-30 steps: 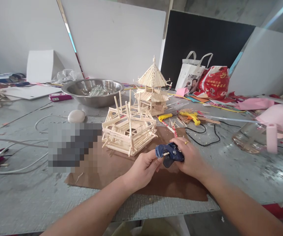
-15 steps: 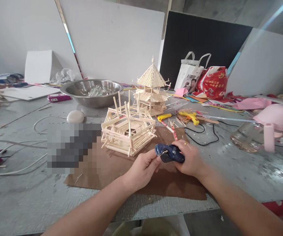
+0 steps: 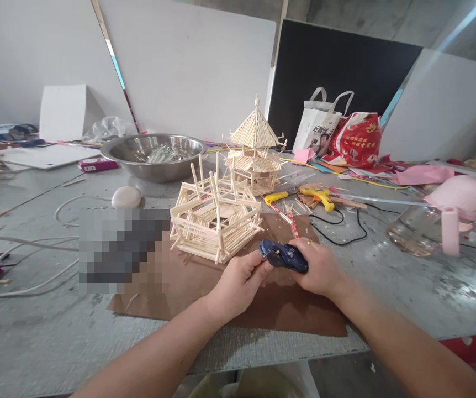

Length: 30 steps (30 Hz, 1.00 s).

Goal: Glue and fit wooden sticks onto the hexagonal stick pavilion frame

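Observation:
My right hand [image 3: 315, 265] is wrapped around a dark blue hand cutter [image 3: 290, 258], held low over the brown sheet [image 3: 180, 298]. At the cutter's left end, my left hand [image 3: 242, 279] is closed in a pinch. A thin wooden stick [image 3: 276, 252], mostly hidden, shows as a short pale bit at the cutter's jaws, beside the left fingertips. Just beyond the hands, an open six-sided frame of wooden sticks [image 3: 217, 232] rests on the sheet, with several sticks standing upright from it.
Behind the frame stands a stick pagoda [image 3: 256, 132]. A steel basin [image 3: 155, 160] is at the back left. Yellow-handled tools [image 3: 323, 198] and black cable [image 3: 360, 235] lie to the right, near a pink-lidded jug [image 3: 412, 232]. Bags [image 3: 356, 141] stand at the back.
The cutter has turned slightly and shifted a little left in my right hand's grip. Less of the pale stick shows at its jaws. The stick frame has stayed in place.

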Tool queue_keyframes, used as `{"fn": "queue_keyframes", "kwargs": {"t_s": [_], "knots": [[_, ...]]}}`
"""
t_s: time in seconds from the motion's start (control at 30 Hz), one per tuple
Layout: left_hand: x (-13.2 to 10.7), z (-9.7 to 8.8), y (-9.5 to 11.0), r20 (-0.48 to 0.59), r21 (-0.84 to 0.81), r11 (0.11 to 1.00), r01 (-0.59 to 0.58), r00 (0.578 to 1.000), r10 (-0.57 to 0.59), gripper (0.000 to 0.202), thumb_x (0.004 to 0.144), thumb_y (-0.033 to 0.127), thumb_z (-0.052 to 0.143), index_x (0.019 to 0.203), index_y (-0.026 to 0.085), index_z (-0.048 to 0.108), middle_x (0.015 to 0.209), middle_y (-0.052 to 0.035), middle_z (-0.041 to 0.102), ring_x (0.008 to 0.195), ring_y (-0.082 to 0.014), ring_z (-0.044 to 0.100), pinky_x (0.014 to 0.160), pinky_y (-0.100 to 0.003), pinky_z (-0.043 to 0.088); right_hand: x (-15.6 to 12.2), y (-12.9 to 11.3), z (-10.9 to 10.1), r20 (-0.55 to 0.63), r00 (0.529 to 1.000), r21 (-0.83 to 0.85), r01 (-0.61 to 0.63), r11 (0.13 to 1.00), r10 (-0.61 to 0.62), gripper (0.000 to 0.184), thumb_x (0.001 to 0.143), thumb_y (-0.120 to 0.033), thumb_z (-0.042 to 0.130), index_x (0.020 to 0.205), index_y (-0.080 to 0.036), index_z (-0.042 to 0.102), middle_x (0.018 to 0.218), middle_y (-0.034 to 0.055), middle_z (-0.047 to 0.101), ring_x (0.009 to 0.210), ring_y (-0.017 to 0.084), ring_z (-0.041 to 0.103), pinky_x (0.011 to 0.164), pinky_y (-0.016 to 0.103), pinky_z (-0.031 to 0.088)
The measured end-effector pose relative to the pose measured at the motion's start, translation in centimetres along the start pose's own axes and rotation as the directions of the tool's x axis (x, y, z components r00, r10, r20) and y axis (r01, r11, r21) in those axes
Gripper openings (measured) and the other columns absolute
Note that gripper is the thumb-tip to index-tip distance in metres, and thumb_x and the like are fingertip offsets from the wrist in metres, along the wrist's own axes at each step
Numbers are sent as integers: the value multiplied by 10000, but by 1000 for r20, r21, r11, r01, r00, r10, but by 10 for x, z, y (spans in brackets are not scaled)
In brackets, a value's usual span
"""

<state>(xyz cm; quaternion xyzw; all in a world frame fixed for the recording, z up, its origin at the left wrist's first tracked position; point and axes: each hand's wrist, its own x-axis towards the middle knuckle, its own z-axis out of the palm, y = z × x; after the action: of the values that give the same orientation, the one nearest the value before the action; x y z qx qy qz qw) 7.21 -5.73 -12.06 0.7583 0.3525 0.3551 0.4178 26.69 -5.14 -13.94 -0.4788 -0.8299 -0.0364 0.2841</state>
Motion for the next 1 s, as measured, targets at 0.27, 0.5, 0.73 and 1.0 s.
{"fn": "queue_keyframes", "kwargs": {"t_s": [0.27, 0.5, 0.73, 1.0], "knots": [[0, 5, -13, -140, -77, 997, 26, 990, -36, 145, 819, 313, 460, 810, 168, 448, 662, 15, 513, 569, -112, 488, 550, -230, 399, 2, -1, 1, -11, 1000, 3, -16, 1000, 16, 276, 662, -213, 532, 934, -166, 518, 818, 93, 640, 741, 237, 614, 645, 354, 479], [1, 2, -6, -209, 153, 984, -95, 970, 126, 167, 819, 205, 431, 746, 153, 572, 582, 24, 464, 546, -95, 400, 535, -189, 352, 5, 1, 5, -26, 1000, 42, 12, 999, -11, 367, 669, -211, 541, 1028, -175, 473, 918, 107, 627, 849, 247, 596, 707, 370, 478], [3, -1, -2, -142, 69, 990, -121, 981, 129, 229, 820, 242, 433, 771, 140, 632, 558, 20, 434, 521, -95, 349, 490, -184, 326, 6, 4, 4, -8, 999, 91, 49, 995, -48, 426, 659, -195, 549, 1069, -187, 435, 973, 100, 608, 904, 236, 583, 772, 371, 468], [3, -4, 0, -113, 66, 986, -152, 981, 159, 219, 824, 218, 442, 690, 138, 597, 550, 34, 396, 515, -83, 304, 511, -175, 325, 2, 0, 2, -41, 999, 21, 35, 999, -34, 301, 660, -213, 525, 954, -161, 485, 828, 107, 631, 742, 249, 614, 643, 366, 480]]}}
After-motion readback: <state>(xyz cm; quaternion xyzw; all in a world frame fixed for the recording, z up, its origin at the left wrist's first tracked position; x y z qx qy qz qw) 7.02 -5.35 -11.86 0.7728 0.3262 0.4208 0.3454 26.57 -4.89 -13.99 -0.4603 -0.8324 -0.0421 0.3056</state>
